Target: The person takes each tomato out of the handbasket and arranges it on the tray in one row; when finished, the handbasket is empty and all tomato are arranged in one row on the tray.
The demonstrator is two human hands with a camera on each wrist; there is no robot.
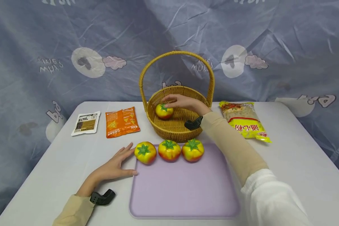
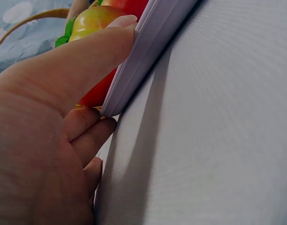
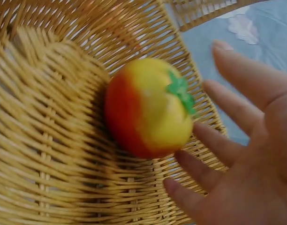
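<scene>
A yellow-red tomato (image 1: pixel 164 111) with a green leafy top lies inside the wicker basket (image 1: pixel 176 135), against its left side. My right hand (image 1: pixel 182 103) is over the basket; in the right wrist view its fingers (image 3: pixel 216 140) are spread beside the tomato (image 3: pixel 150 108), not curled round it. Three similar tomatoes, a left one (image 1: pixel 145 153), a middle one (image 1: pixel 169 150) and a right one (image 1: pixel 193 150), sit in a row along the far edge of the lilac tray (image 1: pixel 183 188). At the tray's left edge rests my left hand (image 1: pixel 114 166), thumb at the rim and fingers extended near the left tomato.
An orange snack packet (image 1: pixel 122 122) and a small white-and-brown packet (image 1: pixel 85 123) lie left of the basket. To its right is a yellow food bag (image 1: pixel 244 121). The basket's tall handle (image 1: pixel 176 52) arches above it. A grey-blue patterned curtain (image 1: pixel 115 31) hangs behind the white table (image 1: pixel 53 175).
</scene>
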